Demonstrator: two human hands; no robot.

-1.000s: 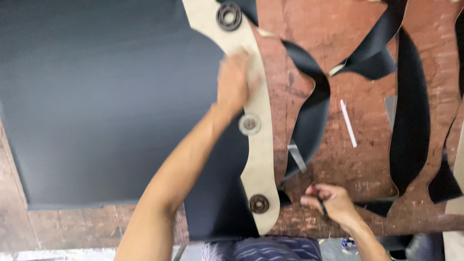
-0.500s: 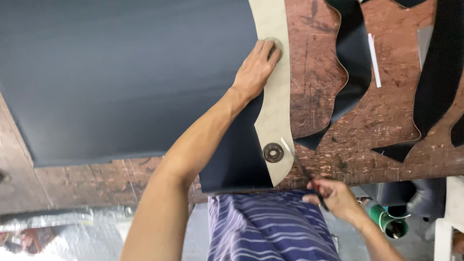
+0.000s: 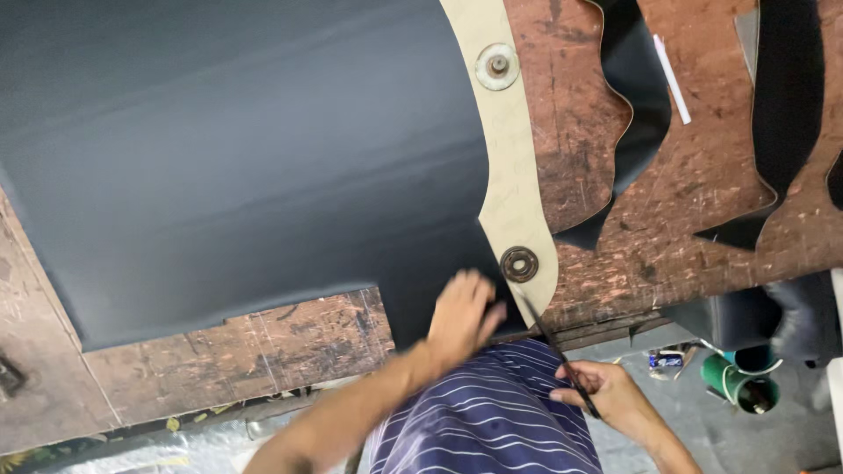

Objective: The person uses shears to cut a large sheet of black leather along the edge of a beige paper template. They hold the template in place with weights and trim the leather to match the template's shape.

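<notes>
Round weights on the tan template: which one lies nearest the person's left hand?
The dark, rust-coloured weight at the template's lower end, just right of the left hand. The other, pale silver weight, sits far up near the top.

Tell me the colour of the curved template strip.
Beige template strip, clearest in the head view.

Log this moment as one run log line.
left hand: flat on dark sheet near table edge | right hand: holds thin blade at beige template end | round weights on template
</notes>
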